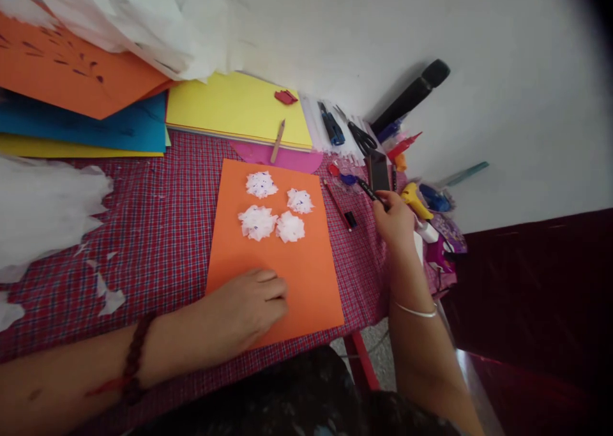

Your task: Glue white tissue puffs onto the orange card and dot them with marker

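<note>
An orange sheet (pixel 311 276) lies on the checked cloth, with several white crumpled paper flowers (pixel 257 223) on its upper half, some flecked with blue. My left hand (pixel 249 308) rests on the lower left of the sheet, its fingers curled together; whatever they may hold is hidden. At the right, my right hand (pixel 395 216) has its fingers closed round the near end of a black marker (pixel 368 189), beside a dark phone (pixel 378 170). A pencil (pixel 336 204) and a small black sharpener (pixel 350 219) lie between the sheet and that hand.
Yellow sheets (pixel 230 107) bear a brown pencil (pixel 278 141). Black scissors (pixel 361 137), a blue-handled cutter (pixel 331 124) and a yellow glue gun (pixel 416 200) lie along the wall. White tissue (pixel 43 212) covers the left. The table's front edge is near my body.
</note>
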Motion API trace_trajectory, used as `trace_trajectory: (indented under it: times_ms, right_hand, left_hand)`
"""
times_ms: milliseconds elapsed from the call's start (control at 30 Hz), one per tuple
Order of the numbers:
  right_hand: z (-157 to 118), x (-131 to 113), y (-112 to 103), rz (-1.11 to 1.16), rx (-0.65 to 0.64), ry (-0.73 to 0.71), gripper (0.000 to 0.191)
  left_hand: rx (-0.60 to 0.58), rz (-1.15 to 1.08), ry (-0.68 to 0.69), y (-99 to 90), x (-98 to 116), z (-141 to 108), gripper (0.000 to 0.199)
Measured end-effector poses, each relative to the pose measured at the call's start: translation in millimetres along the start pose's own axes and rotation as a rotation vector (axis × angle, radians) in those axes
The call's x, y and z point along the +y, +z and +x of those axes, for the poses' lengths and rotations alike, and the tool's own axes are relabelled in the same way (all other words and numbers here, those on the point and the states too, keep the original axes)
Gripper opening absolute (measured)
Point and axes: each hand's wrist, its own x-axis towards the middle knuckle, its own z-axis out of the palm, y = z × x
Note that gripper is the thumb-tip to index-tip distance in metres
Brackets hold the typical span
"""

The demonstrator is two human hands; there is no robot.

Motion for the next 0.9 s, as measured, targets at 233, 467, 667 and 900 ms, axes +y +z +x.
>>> trace_trajectory:
  times_ms: [233,467,667,900]
  right_hand:
    - [3,0,9,-0.040,-0.045,-0.022,0.045]
    - [11,-8,9,-0.091,-0.086,-0.033,0.045]
    - [17,-7,2,-0.117,-0.109,-0.043,0.041]
    - [-28,-37,-21,0.231,-0.011,-0.028,0.042]
  left_hand:
    - [-0.002,-0.049,-0.018,2.9,-1,-1,0.016]
    - [0.001,-0.030,-0.002,-0.2,0,0,0.015]
    - [-0.047,0.012,0.009,-5.5,1,1,0.013]
    - [-0.064,0.018,-0.003,-5.8,0,2,0.010]
